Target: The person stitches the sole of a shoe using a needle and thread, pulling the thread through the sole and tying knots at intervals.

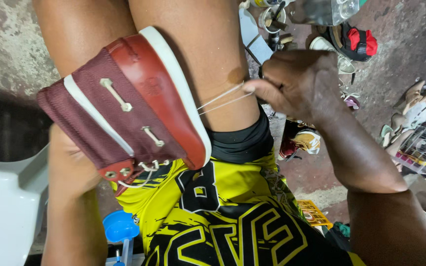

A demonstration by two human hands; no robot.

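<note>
A maroon boat shoe (124, 103) with a white sole edge and white laces rests between my thighs, sole turned toward the right. My left hand (70, 162) sits mostly hidden behind the shoe's heel end and supports it. My right hand (297, 83) is closed on two strands of white thread (223, 98) that run taut from the sole edge to my fingers, over my right thigh.
I wear yellow and black shorts (232, 216). A white plastic chair (6, 197) stands at the left, a blue funnel-like item (119, 226) below it. Loose shoes, a red and black bag (358, 42), tins and a white crate (420, 143) lie on the concrete floor at right.
</note>
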